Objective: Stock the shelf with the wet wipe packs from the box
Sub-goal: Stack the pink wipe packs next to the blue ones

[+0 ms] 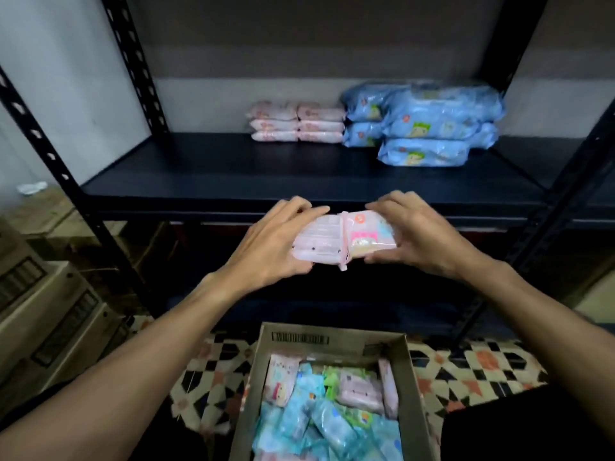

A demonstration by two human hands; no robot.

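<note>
The black metal shelf (199,168) fills the view ahead of me, its dark board carrying a stack of blue packs (429,121) at the right and, just beside them to the left, a smaller stack of pink packs (296,123) against the back. Below me the cardboard box (410,377) sits open on the patterned floor tiles (466,371), with blue, green and pink packs jumbled inside. In front of the shelf's edge, above the box, I hold a pink bundle of wet wipe packs (342,239) flat: my left hand (269,247) grips its left end and my right hand (422,237) its right end, fingers curled over the top, thumbs along the near side.
</note>
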